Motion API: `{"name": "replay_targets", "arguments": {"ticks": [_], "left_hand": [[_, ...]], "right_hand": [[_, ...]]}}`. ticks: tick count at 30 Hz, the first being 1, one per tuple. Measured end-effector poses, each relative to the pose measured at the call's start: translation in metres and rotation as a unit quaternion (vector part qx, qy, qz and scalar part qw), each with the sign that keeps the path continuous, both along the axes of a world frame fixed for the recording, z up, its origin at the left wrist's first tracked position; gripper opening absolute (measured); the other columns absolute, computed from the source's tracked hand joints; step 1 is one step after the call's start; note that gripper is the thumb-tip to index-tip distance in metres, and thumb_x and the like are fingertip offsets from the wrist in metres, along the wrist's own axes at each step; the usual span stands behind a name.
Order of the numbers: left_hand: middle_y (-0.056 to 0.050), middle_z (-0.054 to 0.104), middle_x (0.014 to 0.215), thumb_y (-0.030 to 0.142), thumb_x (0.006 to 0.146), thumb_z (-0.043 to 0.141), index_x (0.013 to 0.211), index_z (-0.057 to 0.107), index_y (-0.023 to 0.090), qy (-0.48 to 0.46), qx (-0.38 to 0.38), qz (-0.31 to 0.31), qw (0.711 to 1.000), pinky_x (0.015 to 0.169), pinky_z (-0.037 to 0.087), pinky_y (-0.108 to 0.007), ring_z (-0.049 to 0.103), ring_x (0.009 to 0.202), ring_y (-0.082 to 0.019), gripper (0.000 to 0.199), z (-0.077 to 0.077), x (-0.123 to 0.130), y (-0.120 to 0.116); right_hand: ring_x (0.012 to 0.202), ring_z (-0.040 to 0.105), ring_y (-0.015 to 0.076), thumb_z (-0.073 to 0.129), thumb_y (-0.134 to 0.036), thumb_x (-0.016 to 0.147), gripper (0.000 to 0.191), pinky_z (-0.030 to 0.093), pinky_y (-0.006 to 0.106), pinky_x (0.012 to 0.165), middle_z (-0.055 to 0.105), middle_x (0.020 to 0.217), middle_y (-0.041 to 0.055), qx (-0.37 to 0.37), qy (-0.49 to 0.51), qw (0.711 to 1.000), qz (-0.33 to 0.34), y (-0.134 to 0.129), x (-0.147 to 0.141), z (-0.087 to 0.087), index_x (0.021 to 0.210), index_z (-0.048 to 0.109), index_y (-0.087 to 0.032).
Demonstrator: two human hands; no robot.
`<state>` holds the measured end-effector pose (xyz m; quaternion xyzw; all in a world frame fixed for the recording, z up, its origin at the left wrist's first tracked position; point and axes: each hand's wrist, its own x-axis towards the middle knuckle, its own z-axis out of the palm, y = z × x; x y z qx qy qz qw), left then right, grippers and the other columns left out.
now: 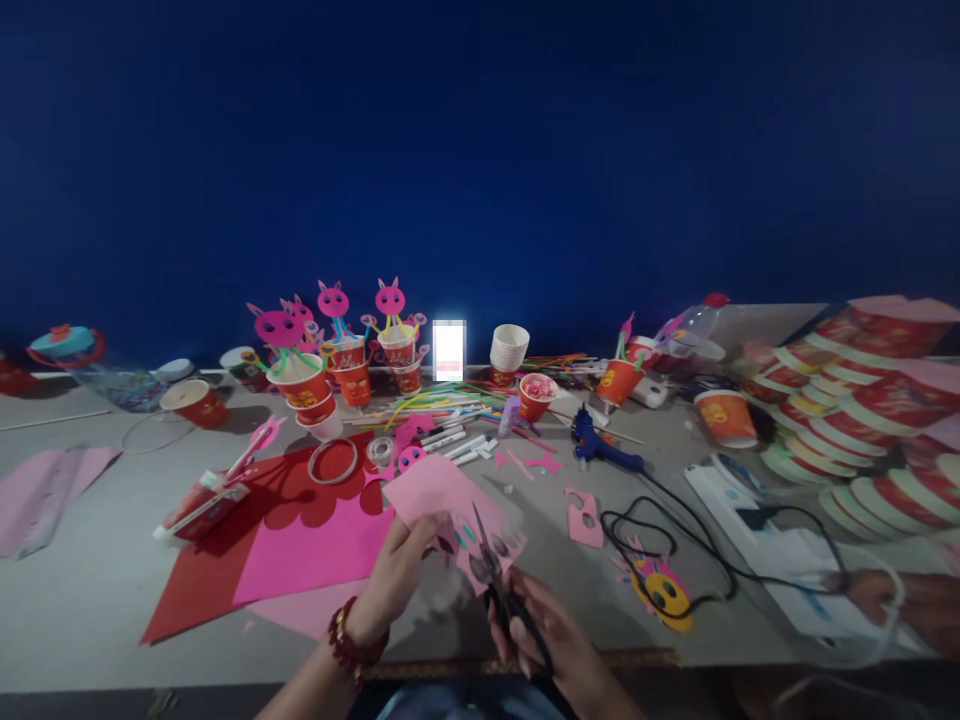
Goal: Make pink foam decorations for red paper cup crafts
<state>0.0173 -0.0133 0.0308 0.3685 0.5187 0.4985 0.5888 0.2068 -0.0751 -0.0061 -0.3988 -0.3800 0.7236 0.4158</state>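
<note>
Pinched in my left hand [409, 560] is a light pink paper sheet [442, 490], its lower right side cut into jagged shapes. My right hand [544, 630] is wrapped round the black handles of a pair of scissors [486, 560]. The blades point up and away, parted, against the cut part of the sheet. Small coloured marks show on the pink paper near the blades. Under and left of my left hand lie a bright pink sheet [315, 545] with scalloped edges and a red sheet [195, 590].
A blue glue gun [607, 445] with a looping black cord lies right of centre, beside a white power strip [757, 550]. Stacked red paper cups [862, 400] crowd the right side. Decorated cups [300, 380] stand at the back left. Another person's hand [892, 600] is at the far right.
</note>
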Motion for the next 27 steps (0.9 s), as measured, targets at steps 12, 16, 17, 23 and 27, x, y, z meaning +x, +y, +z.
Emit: {"name": "replay_targets", "arguments": {"ticks": [12, 16, 17, 23, 27], "left_hand": [[-0.006, 0.068, 0.068, 0.040, 0.074, 0.071, 0.073, 0.071, 0.012, -0.134, -0.054, -0.025, 0.989, 0.055, 0.051, -0.028, 0.062, 0.058, -0.017, 0.028, 0.022, 0.007, -0.001], [-0.008, 0.073, 0.075, 0.032, 0.072, 0.075, 0.080, 0.073, 0.011, -0.230, -0.099, -0.026, 0.968, 0.058, 0.053, -0.028, 0.067, 0.063, -0.020, 0.023, 0.036, 0.007, -0.001], [-0.008, 0.073, 0.077, 0.030, 0.073, 0.075, 0.082, 0.073, 0.011, -0.249, -0.105, -0.025, 0.963, 0.059, 0.053, -0.029, 0.067, 0.063, -0.020, 0.021, 0.039, 0.007, 0.000], [-0.005, 0.073, 0.073, 0.026, 0.069, 0.077, 0.079, 0.071, 0.012, -0.303, -0.120, -0.016, 0.945, 0.055, 0.052, -0.027, 0.066, 0.058, -0.018, 0.018, 0.050, 0.007, 0.001], [-0.006, 0.073, 0.076, 0.027, 0.069, 0.078, 0.077, 0.071, 0.011, -0.295, -0.109, -0.008, 0.949, 0.057, 0.053, -0.027, 0.067, 0.062, -0.018, 0.019, 0.048, 0.008, -0.002]], "right_hand": [[0.045, 0.046, 0.0082, 0.077, -0.071, 0.061, 0.061, 0.029, 0.016, 0.037, 0.055, 0.063, -0.0018, -0.003, 0.034, 0.999, 0.000, -0.001, -0.002, 0.007, 0.084, 0.056, -0.020], [0.048, 0.049, 0.0083, 0.082, -0.065, 0.060, 0.057, 0.037, 0.018, 0.045, 0.058, 0.068, -0.0014, -0.021, 0.031, 0.999, -0.011, -0.003, 0.002, 0.009, 0.082, 0.055, -0.021], [0.049, 0.049, 0.0077, 0.083, -0.062, 0.061, 0.054, 0.040, 0.019, 0.047, 0.059, 0.071, -0.0013, -0.024, 0.028, 0.999, -0.007, -0.004, 0.003, 0.011, 0.082, 0.055, -0.021], [0.051, 0.051, 0.0072, 0.084, -0.054, 0.066, 0.048, 0.042, 0.020, 0.051, 0.061, 0.077, -0.0003, -0.023, 0.032, 0.999, 0.001, -0.006, 0.003, 0.020, 0.085, 0.055, -0.020], [0.050, 0.051, 0.0066, 0.084, -0.057, 0.063, 0.052, 0.034, 0.016, 0.043, 0.060, 0.074, -0.0012, -0.017, 0.046, 0.999, -0.001, -0.003, -0.004, 0.022, 0.084, 0.054, -0.020]]}}
